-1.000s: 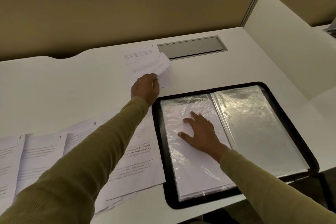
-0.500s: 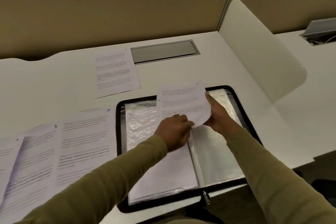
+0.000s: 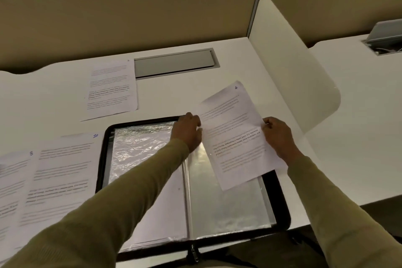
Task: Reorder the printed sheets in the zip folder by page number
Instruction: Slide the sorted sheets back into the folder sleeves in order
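Both sleeved arms reach forward over the open zip folder [image 3: 104,159] on the desk [image 3: 217,93]. The left hand [image 3: 188,131] pinches the left edge of the sheet marked 4 [image 3: 235,135]; the right hand [image 3: 277,137] grips its right edge, holding it tilted above the folder's right sleeve.

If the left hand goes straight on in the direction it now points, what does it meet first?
Apart from the white printed sheet marked 4 that the left hand grips, probably the curved white divider panel on the right; depth is unclear.
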